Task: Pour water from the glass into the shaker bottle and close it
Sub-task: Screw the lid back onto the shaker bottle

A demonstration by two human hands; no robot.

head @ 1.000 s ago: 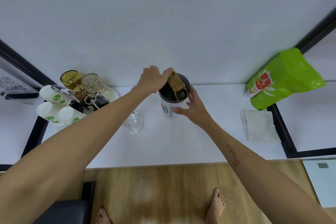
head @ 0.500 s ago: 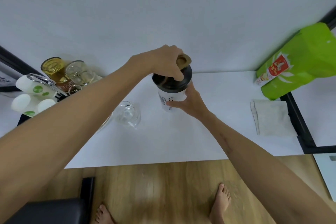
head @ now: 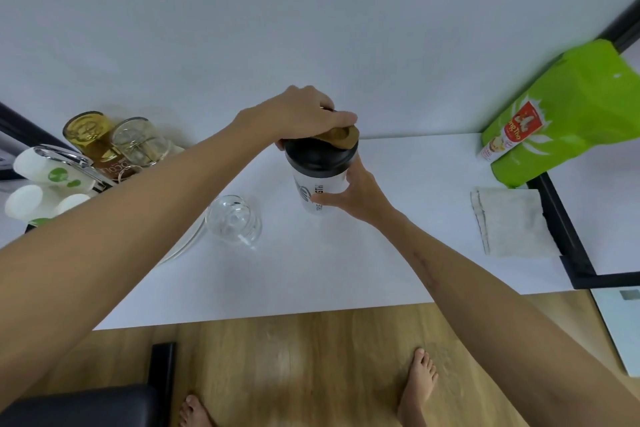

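The shaker bottle point(head: 317, 189) stands upright on the white table point(head: 311, 274), white-bodied with a black lid point(head: 320, 158) and a tan flip cap point(head: 341, 137). My left hand point(head: 301, 114) lies on top of the lid, fingers pressing over the tan cap. My right hand point(head: 356, 196) grips the bottle's white body from the right side. The clear glass point(head: 233, 222) stands on the table to the left of the bottle, apart from both hands; it looks empty.
A rack with amber and clear glasses point(head: 114, 140) and white cups point(head: 45, 180) sits at the far left. A folded cloth point(head: 512, 222) and a green bag point(head: 561, 114) lie to the right. A black chair point(head: 83, 406) and bare feet show below.
My left hand has pushed the tan cap from upright down flat onto the lid. My right hand has closed around the bottle body.
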